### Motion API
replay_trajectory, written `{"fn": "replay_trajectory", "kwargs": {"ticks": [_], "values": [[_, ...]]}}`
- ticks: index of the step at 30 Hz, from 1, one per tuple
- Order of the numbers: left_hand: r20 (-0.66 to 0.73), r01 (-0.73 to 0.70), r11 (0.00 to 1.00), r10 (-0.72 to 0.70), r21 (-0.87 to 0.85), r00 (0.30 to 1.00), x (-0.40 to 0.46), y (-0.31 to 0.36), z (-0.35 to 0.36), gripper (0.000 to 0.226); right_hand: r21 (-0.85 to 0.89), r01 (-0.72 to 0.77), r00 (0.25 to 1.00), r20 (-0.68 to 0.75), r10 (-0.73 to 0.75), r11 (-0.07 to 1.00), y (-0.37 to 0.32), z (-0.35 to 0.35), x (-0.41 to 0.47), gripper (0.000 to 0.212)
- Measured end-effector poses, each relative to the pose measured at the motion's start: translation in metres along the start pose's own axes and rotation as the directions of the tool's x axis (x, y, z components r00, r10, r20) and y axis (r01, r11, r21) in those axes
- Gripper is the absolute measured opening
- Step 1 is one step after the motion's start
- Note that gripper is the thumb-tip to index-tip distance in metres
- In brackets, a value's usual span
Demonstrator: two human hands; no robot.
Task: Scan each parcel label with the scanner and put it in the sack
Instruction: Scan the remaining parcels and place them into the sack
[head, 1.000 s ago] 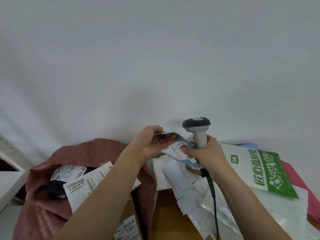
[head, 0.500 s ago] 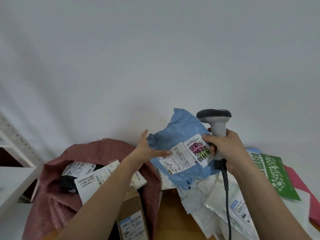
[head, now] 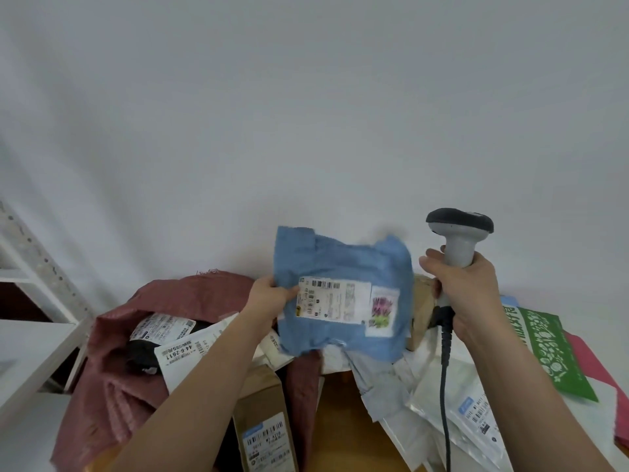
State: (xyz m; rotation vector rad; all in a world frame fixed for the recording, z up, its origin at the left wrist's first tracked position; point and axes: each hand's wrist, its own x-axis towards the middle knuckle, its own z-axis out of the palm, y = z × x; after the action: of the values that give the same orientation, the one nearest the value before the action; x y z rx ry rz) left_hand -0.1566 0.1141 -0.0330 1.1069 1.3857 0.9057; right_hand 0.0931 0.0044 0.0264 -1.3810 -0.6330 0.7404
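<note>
My left hand [head: 270, 298] grips the left edge of a blue parcel [head: 340, 267] and holds it up with its white label [head: 335, 301] facing me. To its right, my right hand [head: 466, 294] grips the handle of a grey scanner [head: 459, 233], its dark head at the top and its cable hanging down. The scanner stands apart from the parcel. The dark red sack [head: 112, 369] lies open at the lower left, below the parcel, with several labelled parcels [head: 177, 352] inside.
A pile of white and clear mailers [head: 442, 403] lies on the wooden table [head: 337, 424] at the lower right, with a green-printed bag [head: 551, 352] and a red packet [head: 592, 366] beyond. A brown box [head: 265, 430] sticks out of the sack. White shelving [head: 30, 338] stands at left.
My left hand lifted the blue parcel off the pile and turned it so the label faces me. My right hand let go of the parcel and moved right with the scanner.
</note>
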Motion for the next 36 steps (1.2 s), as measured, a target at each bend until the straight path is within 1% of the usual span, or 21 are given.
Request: {"fn": "replay_trajectory", "kwargs": {"ticks": [2,4,7,11,13,14,16,17,19,21,22,24,27,28,29,30,31,32,33,34,36], "values": [[0.017,-0.123,0.975,0.122,0.185,0.992,0.000,0.009,0.001,0.018,-0.014,0.011,0.999,0.048,-0.010,1.000,0.000,0.004,-0.002,0.033],[0.078,-0.211,0.939,0.197,0.272,0.977,-0.002,0.020,0.004,0.016,-0.028,-0.001,0.993,0.116,0.005,1.000,0.000,0.010,-0.006,0.032],[0.100,-0.225,0.960,0.210,0.166,0.973,-0.003,0.033,0.011,0.023,-0.097,0.000,0.973,0.231,0.023,0.995,0.002,0.019,-0.013,0.028],[0.115,-0.224,0.970,0.213,0.095,0.970,-0.006,0.040,0.013,0.009,-0.123,0.058,0.942,0.335,-0.014,0.991,0.003,0.027,-0.017,0.033],[0.214,-0.310,0.931,0.269,0.192,0.939,-0.006,0.041,0.010,0.008,-0.154,0.096,0.934,0.356,-0.036,0.983,0.002,0.028,-0.017,0.037],[0.304,-0.368,0.888,0.283,0.275,0.910,-0.006,0.041,0.008,0.007,-0.178,0.111,0.932,0.360,-0.041,0.978,0.002,0.029,-0.016,0.040],[0.488,-0.461,0.776,0.230,0.431,0.842,-0.012,0.046,0.008,0.014,-0.233,0.132,0.932,0.360,-0.041,0.963,0.003,0.030,-0.013,0.047],[0.551,-0.487,0.730,0.182,0.479,0.814,-0.015,0.048,0.010,0.017,-0.252,0.130,0.932,0.362,-0.031,0.959,0.004,0.031,-0.011,0.050],[0.620,-0.538,0.669,0.145,0.512,0.771,-0.017,0.050,0.016,0.013,-0.274,0.108,0.924,0.382,0.005,0.956,0.008,0.034,-0.010,0.053],[0.634,-0.567,0.667,0.181,0.483,0.752,-0.017,0.051,0.020,0.004,-0.296,0.098,0.922,0.385,0.025,0.950,0.014,0.036,-0.009,0.049],[0.616,-0.562,0.683,0.205,0.467,0.761,-0.016,0.051,0.021,0.005,-0.296,0.090,0.930,0.366,0.026,0.951,0.017,0.036,-0.008,0.045],[0.552,-0.524,0.709,0.225,0.472,0.803,-0.011,0.050,0.017,0.016,-0.233,0.036,0.955,0.294,0.035,0.972,0.021,0.033,-0.004,0.039],[0.439,-0.387,0.760,0.149,0.523,0.886,-0.001,0.042,0.000,0.032,-0.120,-0.033,0.985,0.166,0.053,0.992,0.019,0.024,0.004,0.034],[0.412,-0.329,0.813,0.123,0.480,0.903,0.002,0.038,-0.006,0.033,-0.087,-0.039,0.990,0.135,0.051,0.995,0.017,0.020,0.007,0.032],[0.401,-0.261,0.887,0.097,0.380,0.911,0.003,0.034,-0.010,0.034,-0.059,-0.041,0.993,0.109,0.047,0.997,0.016,0.017,0.010,0.031],[0.411,-0.175,0.956,0.065,0.236,0.909,0.004,0.029,-0.013,0.037,-0.038,-0.042,0.995,0.088,0.045,0.998,0.015,0.015,0.012,0.030],[0.441,-0.076,0.993,0.028,0.091,0.897,0.005,0.025,-0.014,0.042,-0.020,-0.046,0.996,0.069,0.047,0.999,0.014,0.013,0.013,0.030],[0.486,0.008,1.000,-0.002,-0.010,0.874,0.005,0.019,-0.013,0.047,-0.005,-0.053,0.997,0.053,0.053,0.999,0.014,0.013,0.014,0.030],[0.527,0.054,0.997,-0.018,-0.052,0.849,0.004,0.013,-0.011,0.048,0.006,-0.059,0.998,0.039,0.059,0.998,0.014,0.013,0.015,0.030],[0.546,0.062,0.997,-0.025,-0.049,0.837,0.003,0.007,-0.007,0.047,0.007,-0.062,0.998,0.026,0.062,0.998,0.014,0.013,0.014,0.029],[0.493,0.040,0.998,-0.012,-0.046,0.870,0.004,-0.003,-0.001,0.039,-0.033,-0.052,0.999,0.010,0.052,0.998,0.012,0.013,0.012,0.023]]}}
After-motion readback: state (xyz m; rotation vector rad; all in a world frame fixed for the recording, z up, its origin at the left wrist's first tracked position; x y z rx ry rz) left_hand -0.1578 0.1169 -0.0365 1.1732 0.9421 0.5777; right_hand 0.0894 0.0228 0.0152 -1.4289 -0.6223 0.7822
